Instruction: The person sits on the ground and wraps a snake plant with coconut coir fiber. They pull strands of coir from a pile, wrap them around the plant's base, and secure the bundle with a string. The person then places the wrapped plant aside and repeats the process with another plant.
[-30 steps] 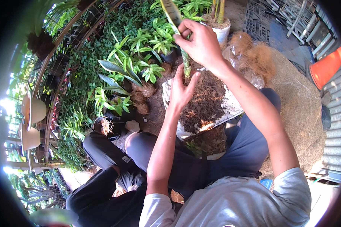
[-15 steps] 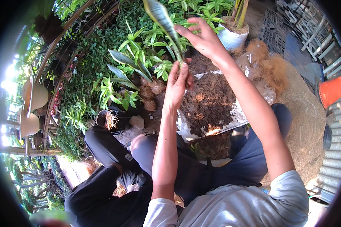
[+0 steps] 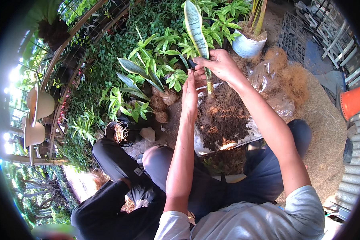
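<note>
In the upper middle of the frame, the right hand (image 3: 220, 64) is closed around the base of a snake plant (image 3: 196, 28). The left hand (image 3: 191, 90), fingers straight and unclenched, touches its roots above the soil pile (image 3: 224, 120).

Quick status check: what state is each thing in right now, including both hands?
Snake plant leaf: upright, held at its base over the soil.
Right hand: closed around the leaf base.
Left hand: fingers straight, against the stem.
Soil pile: loose, heaped on a sheet.
White pot: upright, planted.
Plastic bag: crumpled, lying open.
</note>
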Tool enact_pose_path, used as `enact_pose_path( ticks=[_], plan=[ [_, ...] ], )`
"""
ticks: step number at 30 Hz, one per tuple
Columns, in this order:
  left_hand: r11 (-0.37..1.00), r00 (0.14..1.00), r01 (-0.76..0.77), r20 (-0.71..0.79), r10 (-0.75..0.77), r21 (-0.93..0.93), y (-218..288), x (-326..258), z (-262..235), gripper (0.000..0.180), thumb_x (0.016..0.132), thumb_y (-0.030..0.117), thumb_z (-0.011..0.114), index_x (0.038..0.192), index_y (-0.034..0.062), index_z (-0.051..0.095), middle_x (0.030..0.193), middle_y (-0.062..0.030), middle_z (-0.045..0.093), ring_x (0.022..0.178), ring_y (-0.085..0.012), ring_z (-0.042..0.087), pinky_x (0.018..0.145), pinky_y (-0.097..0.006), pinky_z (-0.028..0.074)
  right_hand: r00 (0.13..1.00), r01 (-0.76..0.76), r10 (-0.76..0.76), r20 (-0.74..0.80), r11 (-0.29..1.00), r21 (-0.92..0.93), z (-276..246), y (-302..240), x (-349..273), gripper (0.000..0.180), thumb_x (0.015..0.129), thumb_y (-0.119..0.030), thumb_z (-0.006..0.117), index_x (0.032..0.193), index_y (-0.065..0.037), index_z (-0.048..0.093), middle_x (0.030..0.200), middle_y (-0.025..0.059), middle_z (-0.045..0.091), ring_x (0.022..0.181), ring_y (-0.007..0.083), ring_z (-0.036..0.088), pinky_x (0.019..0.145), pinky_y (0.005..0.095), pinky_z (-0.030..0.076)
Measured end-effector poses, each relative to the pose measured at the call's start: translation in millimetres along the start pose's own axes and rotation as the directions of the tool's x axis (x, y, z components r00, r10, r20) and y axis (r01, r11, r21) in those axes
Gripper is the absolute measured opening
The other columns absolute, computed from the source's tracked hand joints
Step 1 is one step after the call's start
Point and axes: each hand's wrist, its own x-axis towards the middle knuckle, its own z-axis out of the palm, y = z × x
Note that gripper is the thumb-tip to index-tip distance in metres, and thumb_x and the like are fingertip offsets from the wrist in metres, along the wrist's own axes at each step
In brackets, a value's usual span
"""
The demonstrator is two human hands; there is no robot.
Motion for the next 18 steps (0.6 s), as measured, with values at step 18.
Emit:
enact_pose_path(
  ticks=[18],
  plan=[
    [0.829, 0.986, -0.071, 0.086, 0.142, -0.554, 18.0, -7.8, -15.6, 0.048, 0.101, 0.042, 0.036, 0.138, 0.0106, 0.04, 0.075, -0.0046, 0.061, 0.038, -0.0122, 0.05, 0.033, -0.022, 0.04, 0.926, -0.359, 0.334, -0.174, 0.923, -0.136, -42.4, 170.1, 52.0, 0.05, 0.09, -0.052, 0.055, 0.107, -0.005, 0.061, 0.104, 0.0121, 0.067, 0.094, 0.0185, 0.064, 0.077, 0.0314, 0.049]
  ],
)
